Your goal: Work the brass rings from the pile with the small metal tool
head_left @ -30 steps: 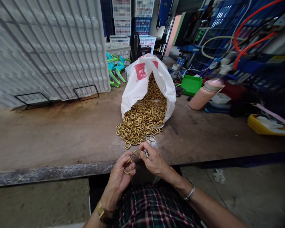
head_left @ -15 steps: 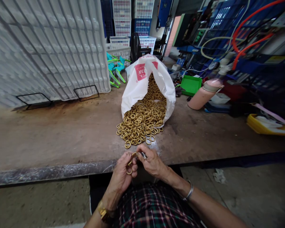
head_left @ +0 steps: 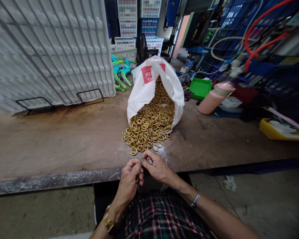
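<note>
My left hand (head_left: pixel 130 177) is closed with its thumb and fingertips pressed together, just past the table's front edge. A sliver of a brass-coloured ring (head_left: pixel 137 181) shows at its curled fingers; the rest is hidden. My right hand (head_left: pixel 156 167) is closed too, its fingertips meeting those of the left. A small silver-coloured piece (head_left: pixel 149 160) shows at its index finger; what its fingertips pinch is hidden. Beyond both hands, a heap of brass-coloured rings (head_left: pixel 143 132) spills from a white plastic bag (head_left: pixel 142 91) lying open towards me.
White ribbed panels (head_left: pixel 64 49) stand at the left behind black wire stands (head_left: pixel 89 96) on the table (head_left: pixel 64 139). To the right are a pink bottle (head_left: pixel 213 99), a green tray (head_left: pixel 200 88) and a yellow tray (head_left: pixel 276 131). Crates (head_left: pixel 128 26) are stacked behind.
My left hand has turned and closed up, so the rings that showed between its fingers are now mostly hidden. My right fingertips have shifted slightly left against it.
</note>
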Tool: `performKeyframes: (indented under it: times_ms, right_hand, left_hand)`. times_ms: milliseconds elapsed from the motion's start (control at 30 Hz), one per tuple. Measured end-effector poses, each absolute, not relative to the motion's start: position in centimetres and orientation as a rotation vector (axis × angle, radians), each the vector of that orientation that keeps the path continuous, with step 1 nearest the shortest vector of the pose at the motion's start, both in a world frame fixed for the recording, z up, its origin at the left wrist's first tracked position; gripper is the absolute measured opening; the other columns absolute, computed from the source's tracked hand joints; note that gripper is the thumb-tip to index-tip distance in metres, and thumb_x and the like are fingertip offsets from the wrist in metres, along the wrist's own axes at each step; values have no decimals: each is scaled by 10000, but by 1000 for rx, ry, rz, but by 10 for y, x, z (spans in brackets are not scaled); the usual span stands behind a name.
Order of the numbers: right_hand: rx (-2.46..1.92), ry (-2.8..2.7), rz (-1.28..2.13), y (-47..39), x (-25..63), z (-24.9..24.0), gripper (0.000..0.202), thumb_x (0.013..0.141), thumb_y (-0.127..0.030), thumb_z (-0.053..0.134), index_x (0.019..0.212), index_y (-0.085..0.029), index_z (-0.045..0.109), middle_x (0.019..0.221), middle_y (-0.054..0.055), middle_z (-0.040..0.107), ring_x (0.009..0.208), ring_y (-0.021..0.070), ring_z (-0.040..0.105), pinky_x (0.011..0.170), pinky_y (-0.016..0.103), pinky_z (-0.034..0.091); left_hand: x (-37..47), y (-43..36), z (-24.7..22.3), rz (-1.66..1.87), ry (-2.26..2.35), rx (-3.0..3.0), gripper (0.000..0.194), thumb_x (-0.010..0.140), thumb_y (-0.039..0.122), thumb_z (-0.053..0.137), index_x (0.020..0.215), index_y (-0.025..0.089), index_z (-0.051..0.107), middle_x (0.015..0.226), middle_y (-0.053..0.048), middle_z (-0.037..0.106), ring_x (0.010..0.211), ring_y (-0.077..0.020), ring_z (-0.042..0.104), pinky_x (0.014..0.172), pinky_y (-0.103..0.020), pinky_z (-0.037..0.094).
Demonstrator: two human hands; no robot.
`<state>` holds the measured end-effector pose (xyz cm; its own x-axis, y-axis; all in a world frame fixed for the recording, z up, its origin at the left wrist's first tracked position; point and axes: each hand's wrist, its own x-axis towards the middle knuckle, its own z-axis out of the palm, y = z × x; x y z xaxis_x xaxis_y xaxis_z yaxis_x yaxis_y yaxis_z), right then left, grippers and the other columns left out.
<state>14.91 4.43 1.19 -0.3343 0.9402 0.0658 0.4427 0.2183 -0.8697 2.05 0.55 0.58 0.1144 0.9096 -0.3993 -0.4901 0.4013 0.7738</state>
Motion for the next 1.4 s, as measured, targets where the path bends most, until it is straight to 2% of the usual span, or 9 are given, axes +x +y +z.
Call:
performKeyframes:
  times_ms: [267,433,600,767,1400]
  right_hand:
    - [-1342,-1876,1079,43,148,19,83,799,-224,460,755,-178,513,671,-39,506,621,94,452,572,205,333]
    - [-1331,-1847,1099,45,148,14,141,834,-212,402,777,-180,526,631,-41,517,579,90,463,547,198,334]
    - [-1399,-1997,901,44,150,3,138,827,-187,400,778,-179,528,629,-18,535,557,99,454,552,212,311]
    - [-1461,-2318,759,38,152,4,116,742,-126,454,806,-180,534,608,-8,534,534,110,422,527,231,245]
    - [-1435,-2513,642,36,151,8,223,708,-104,385,883,-170,505,639,10,571,532,123,455,517,255,202]
  left_hand:
    - [21,5,7,1074,967,542,283,718,412,624,733,172,474,575,62,459,413,-39,368,363,-156,315]
    - [21,4,10,1091,966,531,284,710,401,635,730,167,474,581,59,452,417,-37,357,364,-155,308]
    - [22,3,9,1107,983,548,274,729,398,618,729,171,464,574,63,445,419,-39,362,374,-155,312]
    - [20,3,3,1118,1028,646,259,762,414,576,750,175,476,557,63,451,414,-46,373,387,-163,323]
    - [19,1,-1,1091,1137,770,279,773,448,539,753,174,486,524,59,459,409,-60,396,402,-166,350]
